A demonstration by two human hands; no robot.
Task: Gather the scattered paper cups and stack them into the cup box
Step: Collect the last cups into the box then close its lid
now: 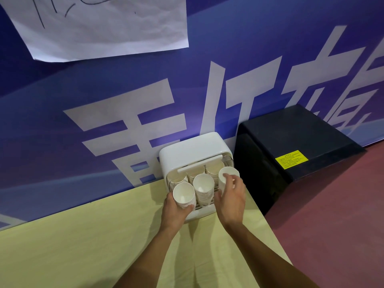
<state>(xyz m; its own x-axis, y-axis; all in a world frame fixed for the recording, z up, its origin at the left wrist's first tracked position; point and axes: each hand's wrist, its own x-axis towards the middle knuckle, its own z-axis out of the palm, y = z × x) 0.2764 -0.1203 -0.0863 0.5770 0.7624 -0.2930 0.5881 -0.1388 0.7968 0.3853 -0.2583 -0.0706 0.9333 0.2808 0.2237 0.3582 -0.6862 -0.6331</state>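
White cup box (193, 148) sits at far edge of bench (83, 235), against wall. Left hand (175, 210) grips left cup stack (184, 194) at box's 7 o'clock. Right hand (230, 196) curls round right cup stack (228, 175) at 4 o'clock. Middle cup stack (203, 183) stands between them. Black cabinet (291, 142) at box's 3 o'clock.

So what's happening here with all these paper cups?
A person is loading paper cups into a white box on a yellow table. The left hand holds the left stack at the box's front, and the right hand grips the right stack. The middle stack stands between them, untouched, with the back stacks behind it.
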